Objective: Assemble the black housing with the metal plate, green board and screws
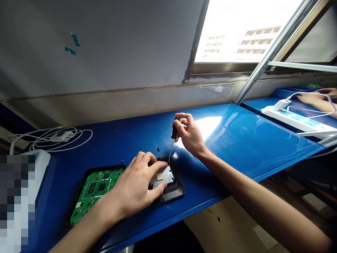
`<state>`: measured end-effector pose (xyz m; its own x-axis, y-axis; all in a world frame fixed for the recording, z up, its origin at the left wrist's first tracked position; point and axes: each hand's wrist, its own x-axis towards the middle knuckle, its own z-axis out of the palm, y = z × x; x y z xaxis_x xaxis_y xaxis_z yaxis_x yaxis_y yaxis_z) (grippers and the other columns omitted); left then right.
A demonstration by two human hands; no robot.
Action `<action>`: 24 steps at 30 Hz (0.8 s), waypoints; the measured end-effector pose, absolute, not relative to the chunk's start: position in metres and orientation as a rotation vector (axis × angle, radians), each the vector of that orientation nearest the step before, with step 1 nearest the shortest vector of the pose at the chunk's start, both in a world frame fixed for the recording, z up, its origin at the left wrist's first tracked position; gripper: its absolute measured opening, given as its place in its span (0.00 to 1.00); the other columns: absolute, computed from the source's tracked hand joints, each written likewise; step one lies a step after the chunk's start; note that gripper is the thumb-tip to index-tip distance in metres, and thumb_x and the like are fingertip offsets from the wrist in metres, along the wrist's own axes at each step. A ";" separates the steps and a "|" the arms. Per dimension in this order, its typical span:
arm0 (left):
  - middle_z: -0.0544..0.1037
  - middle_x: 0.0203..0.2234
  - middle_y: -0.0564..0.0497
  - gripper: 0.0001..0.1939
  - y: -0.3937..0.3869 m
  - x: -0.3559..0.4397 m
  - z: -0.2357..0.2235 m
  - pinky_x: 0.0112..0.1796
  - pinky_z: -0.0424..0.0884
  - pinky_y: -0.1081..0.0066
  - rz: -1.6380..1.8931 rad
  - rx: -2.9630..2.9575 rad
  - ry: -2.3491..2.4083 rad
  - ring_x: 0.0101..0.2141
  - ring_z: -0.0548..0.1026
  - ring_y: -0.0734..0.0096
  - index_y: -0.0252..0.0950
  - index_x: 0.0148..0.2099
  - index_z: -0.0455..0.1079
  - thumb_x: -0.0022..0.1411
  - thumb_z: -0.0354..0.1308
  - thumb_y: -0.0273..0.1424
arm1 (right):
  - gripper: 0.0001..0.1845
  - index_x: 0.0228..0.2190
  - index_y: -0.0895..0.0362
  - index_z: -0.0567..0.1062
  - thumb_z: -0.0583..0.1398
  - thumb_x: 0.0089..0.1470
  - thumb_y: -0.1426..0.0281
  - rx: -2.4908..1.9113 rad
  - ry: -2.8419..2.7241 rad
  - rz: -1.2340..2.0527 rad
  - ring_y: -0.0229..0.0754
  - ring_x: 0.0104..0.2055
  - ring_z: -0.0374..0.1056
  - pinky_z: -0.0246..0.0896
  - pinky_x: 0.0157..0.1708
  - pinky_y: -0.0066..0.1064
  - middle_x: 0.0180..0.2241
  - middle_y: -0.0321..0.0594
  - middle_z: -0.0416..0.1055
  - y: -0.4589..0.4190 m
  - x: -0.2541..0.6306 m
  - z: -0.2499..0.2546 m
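A black device shell (176, 191) lies on the blue bench and holds a green circuit board (92, 191) with a silver metal shield (165, 175) at its right end. My left hand (137, 184) presses flat on the board, fingers spread beside the shield. My right hand (190, 135) is closed round the black handle of a small screwdriver (172, 140). The screwdriver stands almost upright, its tip down at the shell's far right corner.
A few tiny dark screws (158, 149) lie on the blue bench (237, 140) behind the shell. Coiled white cable with an adapter (61, 135) sits far left. At the far right, a white power strip (297, 119) and another person's hand (325, 93).
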<state>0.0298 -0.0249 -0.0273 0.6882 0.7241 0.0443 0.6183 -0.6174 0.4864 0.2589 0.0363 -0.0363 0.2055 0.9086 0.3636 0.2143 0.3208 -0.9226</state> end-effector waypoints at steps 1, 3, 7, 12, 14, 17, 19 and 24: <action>0.70 0.49 0.49 0.20 -0.025 0.030 -0.027 0.52 0.73 0.53 0.326 2.463 1.040 0.50 0.66 0.55 0.48 0.60 0.71 0.67 0.60 0.38 | 0.25 0.48 0.54 0.67 0.62 0.59 0.50 -1.171 -1.299 0.679 0.32 0.18 0.68 0.68 0.17 0.28 0.31 0.28 0.66 0.037 0.259 -0.037; 0.71 0.49 0.48 0.20 -0.025 0.030 -0.027 0.51 0.73 0.52 0.325 2.473 1.040 0.50 0.66 0.55 0.48 0.60 0.72 0.67 0.60 0.38 | 0.24 0.48 0.54 0.67 0.62 0.59 0.51 -1.170 -1.302 0.672 0.31 0.18 0.68 0.68 0.17 0.28 0.31 0.27 0.66 0.037 0.259 -0.038; 0.71 0.47 0.48 0.19 -0.026 0.031 -0.027 0.51 0.72 0.52 0.336 2.516 1.043 0.49 0.67 0.55 0.47 0.59 0.72 0.67 0.60 0.38 | 0.24 0.49 0.54 0.67 0.61 0.60 0.52 -1.174 -1.304 0.669 0.32 0.18 0.68 0.68 0.16 0.28 0.31 0.27 0.65 0.038 0.259 -0.039; 0.71 0.46 0.48 0.18 -0.027 0.031 -0.028 0.50 0.72 0.53 0.353 2.563 1.040 0.47 0.68 0.56 0.46 0.58 0.72 0.66 0.61 0.36 | 0.23 0.49 0.54 0.67 0.61 0.60 0.52 -1.169 -1.300 0.662 0.32 0.18 0.68 0.68 0.16 0.28 0.31 0.27 0.64 0.038 0.259 -0.038; 0.70 0.46 0.49 0.18 -0.026 0.032 -0.029 0.49 0.72 0.53 0.359 2.570 1.035 0.46 0.68 0.57 0.46 0.57 0.72 0.66 0.61 0.36 | 0.23 0.49 0.54 0.67 0.61 0.60 0.52 -1.169 -1.300 0.654 0.32 0.18 0.68 0.67 0.16 0.27 0.30 0.27 0.64 0.038 0.259 -0.038; 0.71 0.46 0.48 0.18 -0.026 0.032 -0.029 0.49 0.72 0.53 0.360 2.577 1.025 0.47 0.68 0.56 0.46 0.58 0.72 0.66 0.61 0.36 | 0.23 0.49 0.54 0.67 0.61 0.60 0.52 -1.174 -1.298 0.643 0.31 0.18 0.68 0.67 0.16 0.27 0.31 0.28 0.65 0.038 0.258 -0.038; 0.71 0.45 0.48 0.18 -0.027 0.032 -0.029 0.49 0.72 0.53 0.361 2.584 1.018 0.46 0.68 0.56 0.45 0.58 0.72 0.66 0.60 0.36 | 0.23 0.49 0.54 0.67 0.61 0.60 0.52 -1.173 -1.298 0.634 0.31 0.18 0.68 0.67 0.16 0.27 0.31 0.28 0.65 0.038 0.258 -0.038; 0.71 0.44 0.49 0.17 -0.026 0.033 -0.027 0.49 0.72 0.52 0.366 2.593 1.020 0.46 0.68 0.56 0.45 0.56 0.72 0.65 0.60 0.35 | 0.22 0.48 0.53 0.67 0.62 0.60 0.53 -1.102 -1.263 0.573 0.32 0.21 0.68 0.67 0.15 0.25 0.31 0.29 0.65 0.032 0.259 -0.031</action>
<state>0.0332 -0.0263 -0.0269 0.7106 0.6941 0.1153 0.6094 -0.6891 0.3922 0.2588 0.0325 -0.0306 0.2650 0.8487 0.4577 0.2149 0.4108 -0.8860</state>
